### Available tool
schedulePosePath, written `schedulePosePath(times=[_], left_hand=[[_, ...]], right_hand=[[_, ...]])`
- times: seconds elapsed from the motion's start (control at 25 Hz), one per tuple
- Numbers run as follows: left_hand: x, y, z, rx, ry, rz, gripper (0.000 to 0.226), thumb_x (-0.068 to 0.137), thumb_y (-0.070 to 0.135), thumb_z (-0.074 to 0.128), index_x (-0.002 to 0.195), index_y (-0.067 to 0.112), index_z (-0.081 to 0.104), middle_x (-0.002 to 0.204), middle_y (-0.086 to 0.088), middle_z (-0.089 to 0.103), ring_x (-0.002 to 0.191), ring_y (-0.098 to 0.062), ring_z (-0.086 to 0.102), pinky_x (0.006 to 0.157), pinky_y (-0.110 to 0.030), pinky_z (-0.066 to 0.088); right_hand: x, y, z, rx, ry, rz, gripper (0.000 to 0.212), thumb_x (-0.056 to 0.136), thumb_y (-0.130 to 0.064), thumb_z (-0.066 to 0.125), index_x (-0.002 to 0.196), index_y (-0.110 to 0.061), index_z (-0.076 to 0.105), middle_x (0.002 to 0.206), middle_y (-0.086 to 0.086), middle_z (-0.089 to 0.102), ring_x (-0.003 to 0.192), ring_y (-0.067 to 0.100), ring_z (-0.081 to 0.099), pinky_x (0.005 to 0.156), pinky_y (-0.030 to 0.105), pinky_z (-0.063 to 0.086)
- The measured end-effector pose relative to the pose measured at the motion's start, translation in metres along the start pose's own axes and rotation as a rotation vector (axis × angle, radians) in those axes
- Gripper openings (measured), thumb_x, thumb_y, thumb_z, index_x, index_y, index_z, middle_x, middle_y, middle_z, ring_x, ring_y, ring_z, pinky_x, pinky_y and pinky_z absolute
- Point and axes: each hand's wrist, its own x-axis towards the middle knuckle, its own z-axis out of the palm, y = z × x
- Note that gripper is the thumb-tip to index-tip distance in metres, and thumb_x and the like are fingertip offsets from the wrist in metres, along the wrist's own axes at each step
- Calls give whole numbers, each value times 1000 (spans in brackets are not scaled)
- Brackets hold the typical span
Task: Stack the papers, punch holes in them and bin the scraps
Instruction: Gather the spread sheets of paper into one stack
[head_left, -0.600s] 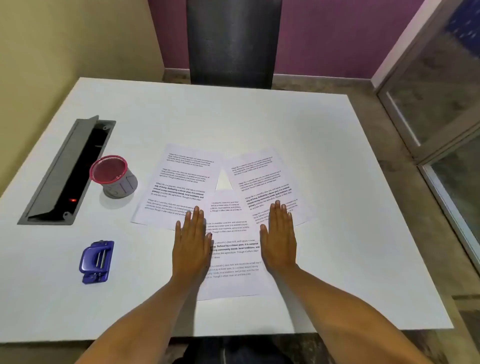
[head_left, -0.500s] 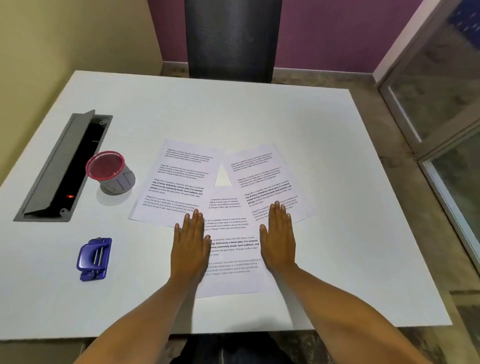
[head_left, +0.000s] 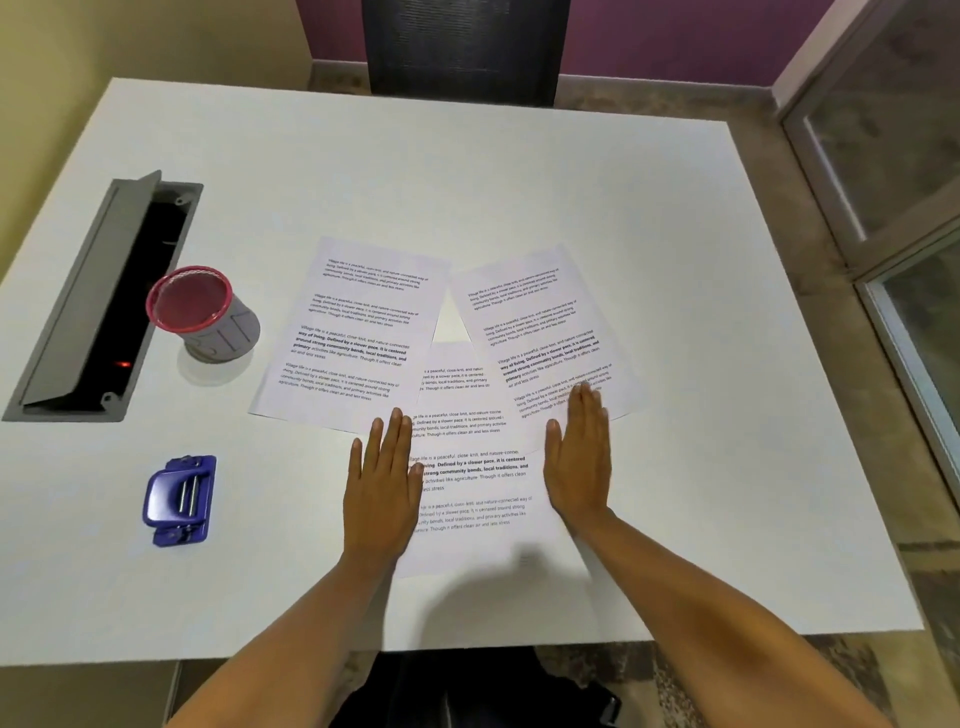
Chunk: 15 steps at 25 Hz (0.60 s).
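Three printed sheets lie fanned on the white table (head_left: 519, 182): a left sheet (head_left: 358, 332), a right sheet (head_left: 540, 332) and a near middle sheet (head_left: 472, 488) partly under both. My left hand (head_left: 382, 483) rests flat on the left edge of the middle sheet, fingers straight and holding nothing. My right hand (head_left: 576, 462) lies flat where the middle and right sheets overlap, also holding nothing. A blue hole punch (head_left: 179, 499) sits to the left of my left hand. A small grey bin with a pink rim (head_left: 208, 319) stands left of the papers.
A grey cable hatch (head_left: 98, 301) with its lid up is set into the table's left side. A black chair back (head_left: 462, 47) stands at the far edge. A glass partition (head_left: 893, 182) runs along the right.
My right hand has slid a little to the right and forward onto the right sheet. The left hand stays flat in place. The camera has tilted slightly.
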Motion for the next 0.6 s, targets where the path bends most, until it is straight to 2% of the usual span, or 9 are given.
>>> schedulePosePath(times=[0.12,0.24,0.36,0.6], left_hand=[[0,-1,2,-16,2,-4,58,101,36,16,156,15,13,165,2,10,153,-19,6,124,-45,11],[1,-3,4,-41,10,-3,58,102,36,17,156,15,13,165,1,10,153,-18,5,124,-44,11],[1,-4,6,-38,16,-5,58,102,36,17,156,15,13,165,1,9,153,-19,4,125,-43,10],[2,-2,5,-22,7,-16,59,101,36,15,155,13,15,164,-1,10,153,-21,5,124,-44,11]], right_hand=[[37,4,-13,117,71,229,57,102,-24,41,150,1,24,159,15,23,149,28,17,122,39,17],[78,18,-26,151,-3,377,64,101,-30,42,152,-1,16,161,15,14,150,29,11,122,40,14],[92,28,-28,131,-118,354,70,100,-34,45,152,-3,12,162,14,9,150,29,6,123,40,10],[49,32,-16,72,-179,167,73,99,-38,46,154,-8,9,164,8,5,151,24,1,124,40,-1]])
